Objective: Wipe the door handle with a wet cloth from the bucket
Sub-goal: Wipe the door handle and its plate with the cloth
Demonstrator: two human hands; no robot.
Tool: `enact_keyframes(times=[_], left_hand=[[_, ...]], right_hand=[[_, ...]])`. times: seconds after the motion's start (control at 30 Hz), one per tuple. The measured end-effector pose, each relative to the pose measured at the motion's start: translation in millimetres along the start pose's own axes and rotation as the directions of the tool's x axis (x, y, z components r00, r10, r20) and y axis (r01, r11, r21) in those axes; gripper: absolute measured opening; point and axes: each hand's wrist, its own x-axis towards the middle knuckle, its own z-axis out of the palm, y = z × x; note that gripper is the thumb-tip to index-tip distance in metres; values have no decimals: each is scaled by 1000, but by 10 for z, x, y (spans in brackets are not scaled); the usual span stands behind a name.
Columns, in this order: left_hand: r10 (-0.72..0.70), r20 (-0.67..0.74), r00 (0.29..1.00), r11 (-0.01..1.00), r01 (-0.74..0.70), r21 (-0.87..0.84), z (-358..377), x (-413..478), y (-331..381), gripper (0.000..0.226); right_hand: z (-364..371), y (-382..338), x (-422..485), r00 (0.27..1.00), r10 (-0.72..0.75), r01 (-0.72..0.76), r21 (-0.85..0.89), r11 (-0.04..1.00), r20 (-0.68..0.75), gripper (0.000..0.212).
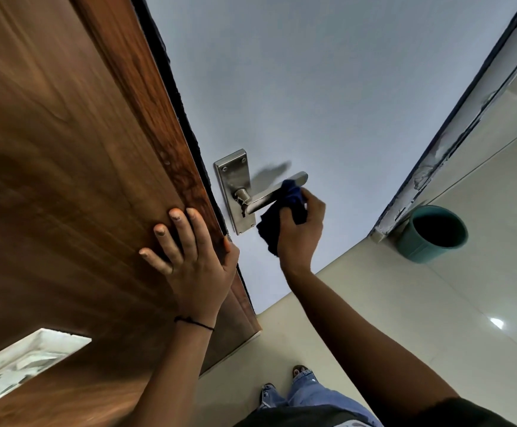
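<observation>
Brushed steel: the handle (pixel 269 195) is a lever on a tall backplate (pixel 231 192) with screws at its top corners, fixed to the pale grey door (pixel 328 87) near its left edge. The lever runs from a round hub out to the right, its far end rounded and bare, and throws a soft shadow on the door above it. We note a dark blue cloth (pixel 285 211), bunched, laid over the lever toward its outer end, with a loose fold hanging below the lever. Our right hand (pixel 300 229) grips this cloth, fingers curled closed around it and pressing it to the lever. Our left hand (pixel 192 251) lies flat on the brown wood-grain frame (pixel 66 149) beside the door, fingers spread and gripping nothing, thumb at the frame's edge; a thin black band (pixel 194 322) circles the wrist. One container: a teal bucket (pixel 432 234) on the cream tiled floor (pixel 405 318), right of the door and well apart from the handle, close against the foot of the opposite jamb. Its inside is dark; we cannot tell its contents. Below, blue jeans (pixel 306 392) and the toes of one foot show.
</observation>
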Motion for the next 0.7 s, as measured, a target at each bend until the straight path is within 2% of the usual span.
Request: enact_keyframes(times=[0.13,0.23,0.37,0.43,0.5,0.57,0.63,0.7], left_hand=[[7,10,1000,1000,-7,-5,-34,23,-23,85],[14,35,999,1000,-13,-25,-73,0,-45,80],[0,98,995,996,9,-86,-119,19,-43,75],[-36,131,991,989,54,-136,-169,15,0,76],[-112,165,980,958,150,-244,-241,8,108,77],[-159,215,964,874,239,-424,-296,0,308,77],[-43,278,960,756,214,-619,-324,-65,609,73],[194,344,919,579,176,-796,-312,-166,967,67]], right_hand=[[114,69,-321,976,-96,117,-97,988,196,35],[99,75,-378,949,-136,179,-130,975,284,33],[-68,115,-272,873,-127,270,-251,930,471,35],[-187,154,-217,887,-59,204,-274,940,458,35],[-351,177,-134,916,37,59,-227,972,399,36],[-562,183,-8,924,164,-124,-135,983,345,35],[-833,183,130,912,285,-285,-46,958,296,33],[-1151,148,283,892,360,-386,46,921,275,28]])
